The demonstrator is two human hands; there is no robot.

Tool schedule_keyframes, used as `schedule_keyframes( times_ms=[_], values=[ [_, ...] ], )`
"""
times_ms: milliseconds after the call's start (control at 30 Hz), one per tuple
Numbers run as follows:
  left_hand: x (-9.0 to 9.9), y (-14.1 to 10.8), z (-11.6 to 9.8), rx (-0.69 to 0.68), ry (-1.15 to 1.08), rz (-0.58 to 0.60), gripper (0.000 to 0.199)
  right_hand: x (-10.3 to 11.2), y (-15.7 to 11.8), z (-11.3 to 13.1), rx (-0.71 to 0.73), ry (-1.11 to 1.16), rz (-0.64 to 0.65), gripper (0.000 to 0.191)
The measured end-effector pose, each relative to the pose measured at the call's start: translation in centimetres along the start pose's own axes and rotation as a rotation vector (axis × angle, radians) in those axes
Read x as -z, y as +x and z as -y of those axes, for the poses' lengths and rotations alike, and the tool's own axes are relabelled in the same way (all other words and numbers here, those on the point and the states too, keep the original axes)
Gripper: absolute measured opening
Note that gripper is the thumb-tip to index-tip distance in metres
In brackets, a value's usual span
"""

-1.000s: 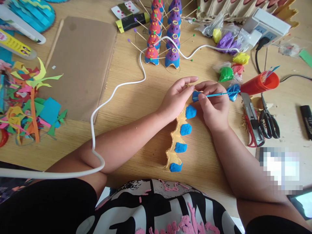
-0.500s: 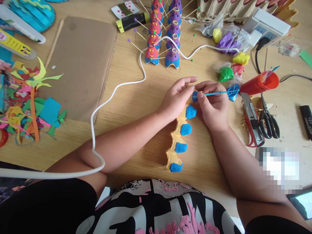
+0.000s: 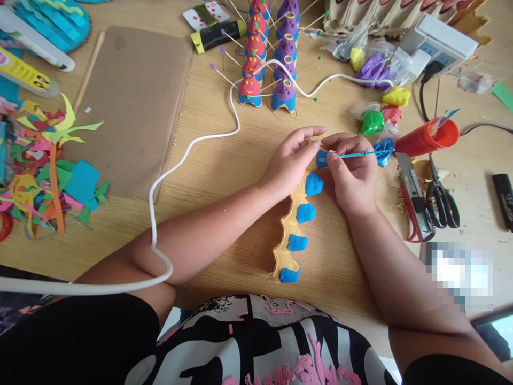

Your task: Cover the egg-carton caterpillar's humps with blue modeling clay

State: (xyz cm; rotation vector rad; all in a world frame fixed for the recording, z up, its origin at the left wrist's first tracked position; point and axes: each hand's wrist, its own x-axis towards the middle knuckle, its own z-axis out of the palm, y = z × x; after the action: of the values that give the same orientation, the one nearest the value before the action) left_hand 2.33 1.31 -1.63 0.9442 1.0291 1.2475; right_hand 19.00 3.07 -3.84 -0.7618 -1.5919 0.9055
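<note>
A yellow egg-carton strip (image 3: pixel 285 235) lies on the table, with several flattened patches of blue clay (image 3: pixel 306 213) along its right side. My left hand (image 3: pixel 294 155) grips the strip's far end between thumb and fingers, covering part of it. In my right hand (image 3: pixel 352 166), pinched between thumb and fingers, is a thin blue plastic modelling tool (image 3: pixel 360 154). Its flat tip rests against the farthest blue clay patch (image 3: pixel 321 159), at the strip's far end. The right hand's other fingers curl close by the carton.
Painted red and purple egg-carton figures (image 3: pixel 250 88) with stick arms stand beyond my hands. A white cable (image 3: pixel 194 141) crosses my left arm. On the right are an orange cup (image 3: pixel 427 135), a box cutter (image 3: pixel 414 198) and scissors (image 3: pixel 441 200). Cardboard (image 3: pixel 136 107) and paper scraps (image 3: pixel 52 176) lie left.
My right hand has shifted very slightly to the right with the modelling tool, whose tip shows a little more on the clay. The left hand and carton strip stay in place.
</note>
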Motion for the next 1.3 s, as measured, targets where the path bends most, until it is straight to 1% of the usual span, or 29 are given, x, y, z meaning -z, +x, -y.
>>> schedule_keyframes(
  times_ms=[300, 433, 633, 967, 1200, 1300],
  values=[
    [0.46, 0.68, 0.92, -0.040, 0.031, 0.013, 0.021, -0.30, 0.08, 0.56, 0.005, -0.032, -0.017, 0.036],
    [0.27, 0.69, 0.73, -0.007, -0.031, 0.003, 0.021, -0.34, 0.08, 0.55, 0.017, -0.041, -0.013, 0.038],
    [0.17, 0.64, 0.32, 0.046, -0.129, -0.010, 0.020, -0.35, 0.14, 0.61, -0.018, -0.096, -0.024, 0.043],
    [0.32, 0.76, 0.36, 0.057, -0.123, -0.015, 0.021, -0.16, 0.01, 0.02, -0.021, -0.071, -0.013, 0.039],
    [0.23, 0.71, 0.12, 0.102, -0.156, -0.007, 0.024, -0.22, 0.03, 0.73, -0.015, -0.076, -0.042, 0.042],
    [0.29, 0.75, -0.04, 0.133, -0.183, -0.003, 0.025, -0.37, 0.10, 0.68, 0.005, -0.080, -0.042, 0.042]
  ],
)
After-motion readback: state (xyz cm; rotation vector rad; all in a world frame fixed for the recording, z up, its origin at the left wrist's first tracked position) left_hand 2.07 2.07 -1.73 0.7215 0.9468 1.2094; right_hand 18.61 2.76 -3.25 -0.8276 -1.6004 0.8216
